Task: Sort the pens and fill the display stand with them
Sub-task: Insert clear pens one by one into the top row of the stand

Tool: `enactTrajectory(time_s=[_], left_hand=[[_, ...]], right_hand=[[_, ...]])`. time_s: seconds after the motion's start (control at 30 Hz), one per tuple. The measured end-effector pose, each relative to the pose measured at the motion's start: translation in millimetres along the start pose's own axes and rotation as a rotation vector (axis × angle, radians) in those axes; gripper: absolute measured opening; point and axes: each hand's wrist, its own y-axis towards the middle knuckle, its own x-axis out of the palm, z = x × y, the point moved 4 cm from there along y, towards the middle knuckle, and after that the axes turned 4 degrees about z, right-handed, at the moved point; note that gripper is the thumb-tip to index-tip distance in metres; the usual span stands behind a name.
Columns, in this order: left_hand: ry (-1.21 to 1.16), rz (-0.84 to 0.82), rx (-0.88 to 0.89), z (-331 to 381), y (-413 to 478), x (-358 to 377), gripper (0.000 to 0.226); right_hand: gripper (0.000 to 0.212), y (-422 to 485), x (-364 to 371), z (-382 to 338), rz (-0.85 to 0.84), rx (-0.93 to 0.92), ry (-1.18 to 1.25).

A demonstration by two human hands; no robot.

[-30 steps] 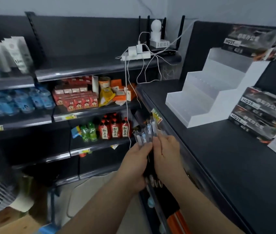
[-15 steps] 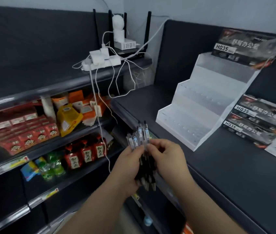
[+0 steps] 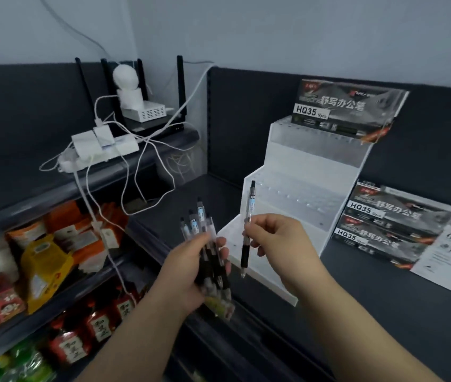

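Now the left hand (image 3: 191, 271) grips a bunch of pens (image 3: 205, 244). Its neighbor, the right hand (image 3: 279, 244), pinches one pen (image 3: 247, 230) upright, just before the white display stand (image 3: 301, 183) on the dark tabletop (image 3: 384, 299).

Clear pens (image 3: 200, 216) with black grips, frosted-white display stand (image 3: 301, 172), dark-grey shelf (image 3: 384, 299) (pen boxes (image 3: 351, 108) black, white-lettered).

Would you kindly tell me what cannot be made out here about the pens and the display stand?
Head view:
- bundle of pens: count hidden by the left hand and overlap.
- single pen in the right hand: label print too small.
- display stand: top tier partly hidden by the HQ35 box; holes blurred.
- paper sheet: cut off by the right edge.
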Motion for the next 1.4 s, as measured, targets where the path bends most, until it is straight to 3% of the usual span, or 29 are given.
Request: enactTrajectory(time_s=[0.3, 0.57, 0.77, 1.0, 1.4], left_hand=[[0.046, -0.214, -0.033, 52, 86, 29, 0.029], [0.121, -0.351, -0.111, 75, 140, 42, 0.015], [0.141, -0.430, -0.151, 87, 166, 43, 0.016], [0.140, -0.483, -0.218, 89, 179, 47, 0.021], [0.153, -0.517, -0.253, 90, 182, 48, 0.026]], right_hand=[[0.008, 66, -28, -53, 0.370, -0.176, -0.076], [0.005, 127, -22, -77, 0.653, -0.237, -0.252], [0.015, 145, -10, -64, 0.711, -0.153, -0.418], [0.010, 152, -1, -46, 0.692, -0.027, -0.535], [0.015, 154, 2, -43, 0.708, -0.024, -0.668]])
